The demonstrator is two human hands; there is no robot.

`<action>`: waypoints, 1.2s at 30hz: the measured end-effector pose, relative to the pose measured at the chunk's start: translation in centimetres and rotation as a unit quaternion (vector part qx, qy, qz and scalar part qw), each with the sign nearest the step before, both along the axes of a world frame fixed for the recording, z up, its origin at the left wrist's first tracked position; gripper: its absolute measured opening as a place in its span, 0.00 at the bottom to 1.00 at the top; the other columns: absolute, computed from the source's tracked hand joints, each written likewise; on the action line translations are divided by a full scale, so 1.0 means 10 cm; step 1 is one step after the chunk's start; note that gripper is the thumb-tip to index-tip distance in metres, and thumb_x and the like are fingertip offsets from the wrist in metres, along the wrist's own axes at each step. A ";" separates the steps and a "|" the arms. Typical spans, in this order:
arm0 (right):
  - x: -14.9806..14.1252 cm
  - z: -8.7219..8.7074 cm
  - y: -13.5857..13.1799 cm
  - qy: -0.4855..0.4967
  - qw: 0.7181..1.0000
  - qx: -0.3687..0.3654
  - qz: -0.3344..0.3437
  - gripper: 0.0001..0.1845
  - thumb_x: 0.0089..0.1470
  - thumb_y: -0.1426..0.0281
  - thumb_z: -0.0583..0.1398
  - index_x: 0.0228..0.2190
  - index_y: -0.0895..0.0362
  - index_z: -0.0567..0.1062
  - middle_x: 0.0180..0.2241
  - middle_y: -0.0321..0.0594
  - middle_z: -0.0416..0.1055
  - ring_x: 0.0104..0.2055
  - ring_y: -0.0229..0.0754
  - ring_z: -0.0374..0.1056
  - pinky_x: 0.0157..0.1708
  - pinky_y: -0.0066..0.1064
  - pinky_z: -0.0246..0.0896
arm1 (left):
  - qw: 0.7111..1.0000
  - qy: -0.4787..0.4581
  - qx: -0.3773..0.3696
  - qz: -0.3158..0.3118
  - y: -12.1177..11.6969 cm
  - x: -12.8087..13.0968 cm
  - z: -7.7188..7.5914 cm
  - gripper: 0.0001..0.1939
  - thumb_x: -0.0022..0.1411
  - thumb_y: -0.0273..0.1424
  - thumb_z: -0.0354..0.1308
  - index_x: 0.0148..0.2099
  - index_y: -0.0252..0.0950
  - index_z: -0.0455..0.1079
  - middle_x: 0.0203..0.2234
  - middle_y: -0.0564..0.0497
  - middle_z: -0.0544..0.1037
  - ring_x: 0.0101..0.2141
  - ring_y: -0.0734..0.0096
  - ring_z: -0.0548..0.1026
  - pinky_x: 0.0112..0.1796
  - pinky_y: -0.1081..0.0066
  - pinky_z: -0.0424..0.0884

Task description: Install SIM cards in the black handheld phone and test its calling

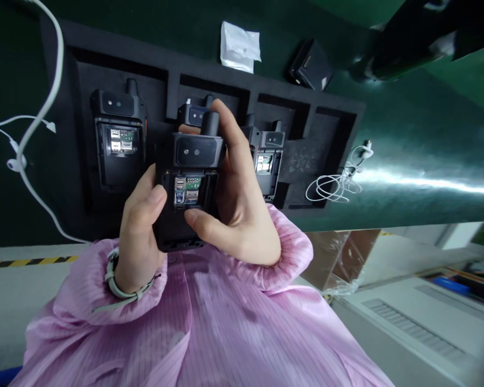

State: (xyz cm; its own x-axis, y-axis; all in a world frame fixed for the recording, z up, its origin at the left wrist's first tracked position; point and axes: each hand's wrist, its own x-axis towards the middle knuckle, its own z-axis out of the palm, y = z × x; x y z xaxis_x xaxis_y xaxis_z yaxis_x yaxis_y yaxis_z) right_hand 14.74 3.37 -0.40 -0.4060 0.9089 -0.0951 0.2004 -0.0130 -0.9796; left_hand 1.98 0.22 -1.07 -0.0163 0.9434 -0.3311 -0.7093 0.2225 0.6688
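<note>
Left hand [139, 231], right hand [242, 215] grip black handset [189, 185], antenna pointing away.

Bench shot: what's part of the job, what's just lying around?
Job:
left hand and right hand, both gripping a black handset with its back open and SIM slots showing
three similar handsets in a black foam tray

Lying about:
white earphone cable
coiled white cable
white packet
small black case
</note>
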 end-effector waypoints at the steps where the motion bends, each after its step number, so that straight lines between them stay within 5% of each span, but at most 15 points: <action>1: 0.01 0.00 0.00 0.004 1.000 -0.005 0.005 0.55 0.53 0.65 0.64 0.72 0.44 0.41 0.72 0.40 0.55 0.74 0.51 0.56 0.71 0.49 0.61 | 1.000 0.000 0.002 0.001 0.00 0.00 0.00 0.13 0.67 0.34 0.53 0.44 0.38 0.78 0.41 0.44 0.82 0.58 0.49 0.75 0.55 0.56 0.74; 6: 0.00 -0.01 -0.01 -0.006 1.000 -0.003 0.003 0.61 0.50 0.67 0.67 0.73 0.43 0.37 0.73 0.41 0.53 0.76 0.51 0.50 0.75 0.52 0.52 | 0.999 -0.006 0.005 -0.032 -0.01 -0.05 -0.04 0.13 0.66 0.39 0.57 0.45 0.40 0.79 0.44 0.45 0.81 0.58 0.47 0.75 0.55 0.56 0.75; 16: -0.08 0.02 -0.03 -0.064 0.997 0.021 -0.046 0.56 0.54 0.73 0.65 0.72 0.38 0.40 0.75 0.35 0.47 0.77 0.49 0.50 0.75 0.51 0.55 | 1.000 -0.001 -0.015 -0.025 -0.01 -0.05 0.02 0.12 0.66 0.38 0.58 0.46 0.39 0.79 0.44 0.45 0.81 0.61 0.47 0.72 0.56 0.57 0.75; 27: -0.20 0.00 -0.10 -0.093 0.988 0.078 -0.092 0.40 0.64 0.66 0.57 0.71 0.41 0.46 0.74 0.32 0.50 0.78 0.43 0.42 0.78 0.42 0.46 | 0.999 0.021 -0.034 0.002 -0.02 -0.03 0.04 0.13 0.65 0.40 0.59 0.46 0.40 0.80 0.45 0.46 0.81 0.62 0.46 0.71 0.57 0.55 0.75; 33: -0.08 -0.05 -0.02 -0.031 0.997 0.043 -0.050 0.38 0.65 0.53 0.57 0.70 0.40 0.49 0.71 0.35 0.59 0.73 0.47 0.57 0.70 0.45 0.63 | 1.000 -0.002 -0.018 -0.007 -0.02 -0.06 0.04 0.16 0.66 0.43 0.59 0.47 0.41 0.80 0.47 0.46 0.83 0.58 0.45 0.76 0.53 0.54 0.79; 36: 0.10 -0.07 0.03 0.004 0.996 0.047 -0.076 0.35 0.66 0.50 0.53 0.69 0.42 0.53 0.67 0.38 0.65 0.67 0.46 0.67 0.60 0.44 0.73 | 1.000 0.012 -0.002 -0.012 -0.03 -0.12 -0.02 0.13 0.65 0.36 0.61 0.49 0.39 0.80 0.45 0.46 0.85 0.54 0.48 0.80 0.51 0.54 0.80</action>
State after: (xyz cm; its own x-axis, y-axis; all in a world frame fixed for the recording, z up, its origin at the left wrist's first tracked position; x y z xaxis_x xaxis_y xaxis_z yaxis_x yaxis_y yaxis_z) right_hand 15.78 3.63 -1.13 -0.2630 0.9648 -0.0048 0.1959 0.0485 -0.9794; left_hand 0.79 -0.12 -1.24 -0.0005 0.9421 -0.3353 -0.6877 0.2431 0.6840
